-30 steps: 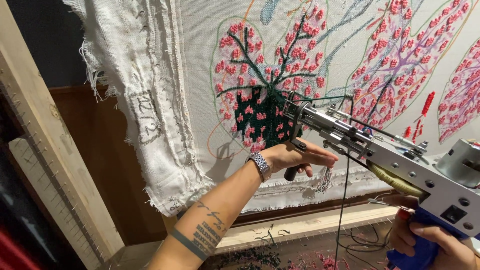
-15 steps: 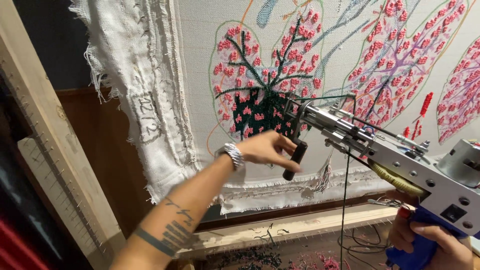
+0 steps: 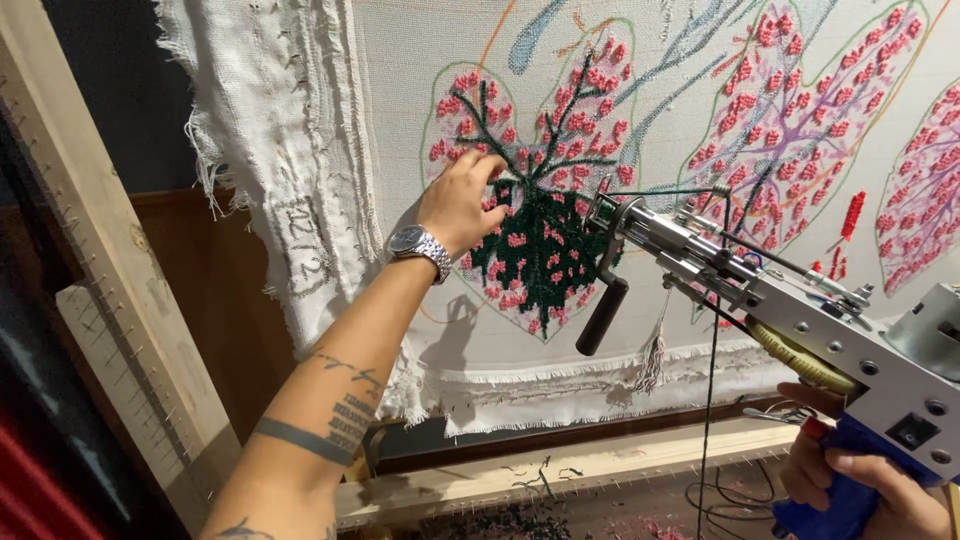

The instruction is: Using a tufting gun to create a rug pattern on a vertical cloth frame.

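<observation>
Right now the left hand [image 3: 462,202] lies spread and empty against the cloth [image 3: 640,330], fingertips on the pink-and-green tufted leaf [image 3: 545,200]. The right hand [image 3: 860,490] is clenched round the blue grip of the tufting gun [image 3: 800,310], which it holds alone, nose tilted up toward the leaf and just short of the cloth, as far as the view shows. The gun's black front handle [image 3: 603,315] hangs free.

Risks, as I judge them: the left fingers sit near the needle end, so a trigger pull or a lurch forward could bring the needle onto them. One hand carries the whole gun; its weight could drop the nose and drag the needle across finished pile, or tear the cloth. The green yarn [image 3: 712,400] runs slack from the gun toward the frame [image 3: 600,465] below and could snag on the loose handle. Pressing on the cloth also dents it, which could make uneven pile there. Yarn scraps lie under the frame.
</observation>
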